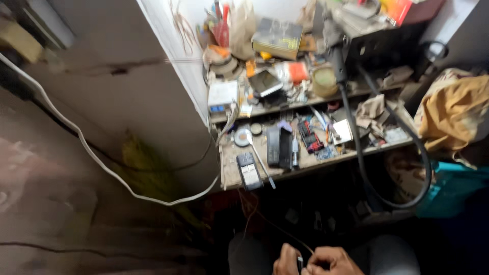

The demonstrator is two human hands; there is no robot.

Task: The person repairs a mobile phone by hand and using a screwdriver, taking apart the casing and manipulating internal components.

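Note:
My left hand (pixel 286 260) and my right hand (pixel 331 261) meet at the bottom edge of the head view, over my lap. Both pinch a small dark part (pixel 299 263) between their fingertips. A thin wire (pixel 270 221) runs from that part up toward the lower wooden shelf (pixel 232 175). The fingers hide most of the part, so its shape is unclear.
The lower shelf carries a black remote-like device (pixel 249 171), a black box (pixel 279 146), a round tin (pixel 243 137) and small circuit boards (pixel 309 136). A cluttered upper shelf (pixel 305 99) sits behind it. A thick black hose (pixel 407 147) loops down. White cable (pixel 102 163) crosses the wall. Yellow cloth (pixel 453 114) lies at right.

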